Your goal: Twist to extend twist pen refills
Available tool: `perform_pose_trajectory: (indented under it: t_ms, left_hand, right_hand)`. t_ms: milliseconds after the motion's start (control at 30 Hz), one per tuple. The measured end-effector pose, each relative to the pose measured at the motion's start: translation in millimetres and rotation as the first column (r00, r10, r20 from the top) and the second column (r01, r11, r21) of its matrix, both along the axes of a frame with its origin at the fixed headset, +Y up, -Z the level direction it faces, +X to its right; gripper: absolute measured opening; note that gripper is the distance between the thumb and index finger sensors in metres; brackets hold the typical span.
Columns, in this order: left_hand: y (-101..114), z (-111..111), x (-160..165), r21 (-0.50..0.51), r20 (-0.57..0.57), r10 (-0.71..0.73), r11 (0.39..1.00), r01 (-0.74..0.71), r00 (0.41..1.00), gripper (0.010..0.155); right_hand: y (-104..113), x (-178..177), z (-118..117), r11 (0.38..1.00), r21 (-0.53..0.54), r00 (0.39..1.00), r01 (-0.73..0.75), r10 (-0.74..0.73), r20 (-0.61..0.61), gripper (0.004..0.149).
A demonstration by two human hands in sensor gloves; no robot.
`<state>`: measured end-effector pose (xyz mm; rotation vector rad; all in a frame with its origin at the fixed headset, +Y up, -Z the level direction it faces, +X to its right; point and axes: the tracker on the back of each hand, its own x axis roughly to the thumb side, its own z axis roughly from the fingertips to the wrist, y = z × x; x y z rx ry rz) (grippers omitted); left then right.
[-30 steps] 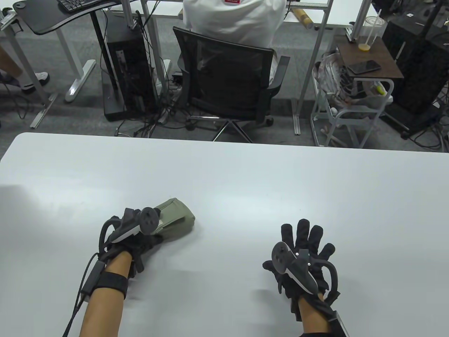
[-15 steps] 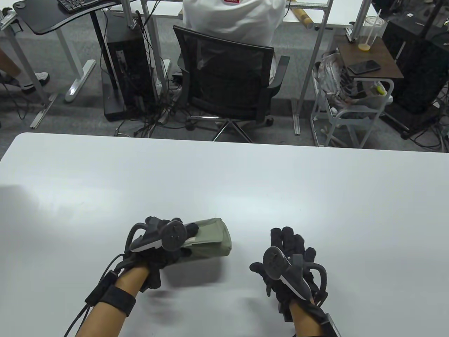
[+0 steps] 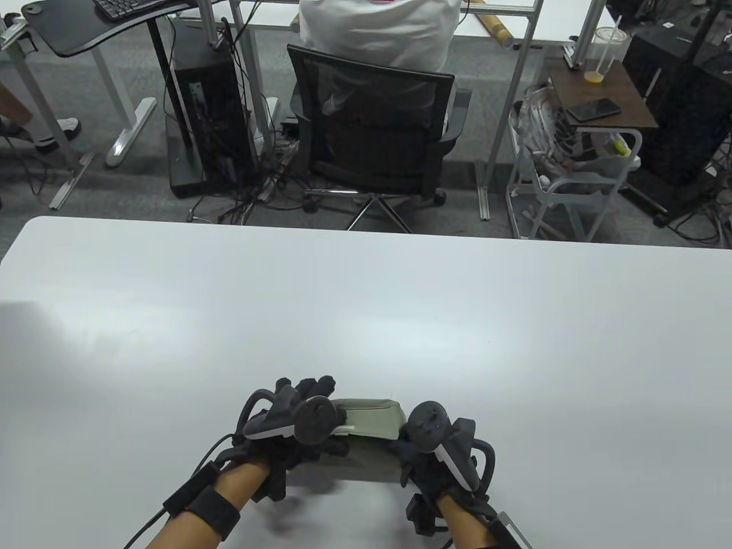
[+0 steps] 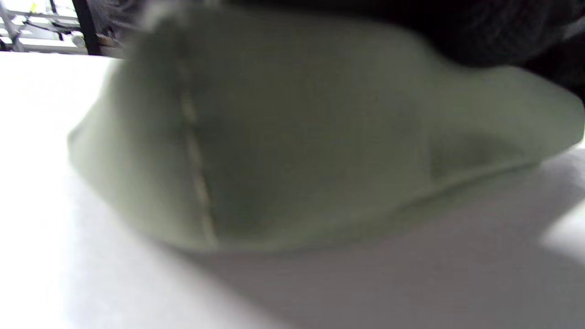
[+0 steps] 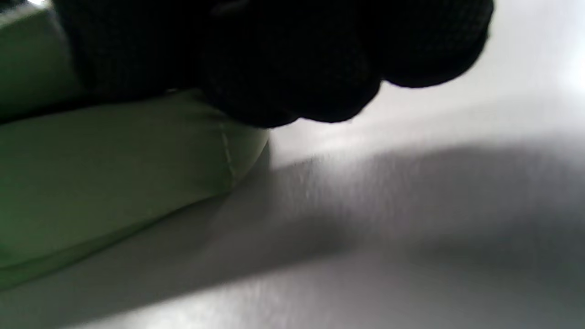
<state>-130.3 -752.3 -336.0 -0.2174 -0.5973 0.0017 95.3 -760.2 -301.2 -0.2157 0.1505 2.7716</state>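
Item: olive fabric pouch, lying on the white table at 6 o'clock; we grip it with left hand and right hand at opposite ends, likely steadying it for opening, pens unseen.

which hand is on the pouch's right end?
The right hand, at the green pouch's right end; the left hand grips the opposite, left end.
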Motion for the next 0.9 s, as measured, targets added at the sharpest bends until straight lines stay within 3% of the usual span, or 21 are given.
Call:
perform_pose_trajectory:
  t_ms: [100, 167, 200, 300, 400, 633, 733, 800, 833, 900]
  left_hand:
    - [-2, 2, 6, 0.029, -0.026, -0.031, 0.999, 0.032, 0.999, 0.059]
    - [-4, -1, 6, -0.030, -0.049, -0.008, 1.000, 0.007, 0.999, 0.056]
    - [-4, -2, 6, -0.013, -0.063, 0.001, 1.000, -0.002, 0.998, 0.055]
    - [-4, -7, 6, 0.057, -0.054, 0.001, 0.998, 0.002, 0.999, 0.051]
    - [-5, -19, 5, 0.033, -0.060, 0.032, 0.999, -0.030, 0.998, 0.047]
    - [3, -63, 1, -0.214, -0.128, 0.061, 0.973, -0.088, 0.990, 0.044]
    - [21, -90, -13, -0.189, -0.251, 0.213, 0.946, -0.263, 0.944, 0.046]
    - [35, -94, -1, -0.093, -0.191, 0.130, 0.984, -0.150, 0.973, 0.048]
    - [41, -93, 7, -0.030, -0.127, 0.020, 0.999, -0.024, 0.992, 0.048]
    - [48, -88, 15, 0.047, -0.074, -0.065, 0.997, 0.069, 0.995, 0.049]
  right_hand:
    - [-4, -11, -5, 0.987, -0.045, 0.988, -0.154, 0.153, -0.009, 0.043]
    - [-2, -20, -9, 0.968, -0.084, 0.971, -0.237, 0.237, -0.015, 0.042]
    - [-2, -21, -11, 0.961, -0.104, 0.967, -0.255, 0.255, -0.006, 0.042]
    - [-6, -17, -11, 0.975, -0.144, 0.984, -0.167, 0.174, 0.033, 0.042]
    - [-11, -13, -9, 0.986, -0.112, 0.992, -0.122, 0.125, 0.016, 0.041]
    - [-9, -19, -11, 0.977, -0.131, 0.986, -0.168, 0.163, -0.043, 0.041]
    - [-10, -22, -6, 0.971, -0.060, 0.971, -0.232, 0.228, -0.068, 0.041]
    - [-10, -23, -3, 0.971, -0.029, 0.970, -0.236, 0.233, -0.072, 0.041]
    - [-9, -23, -2, 0.969, -0.005, 0.966, -0.247, 0.246, -0.078, 0.041]
    - [-8, -24, -2, 0.967, -0.019, 0.964, -0.255, 0.252, -0.083, 0.042]
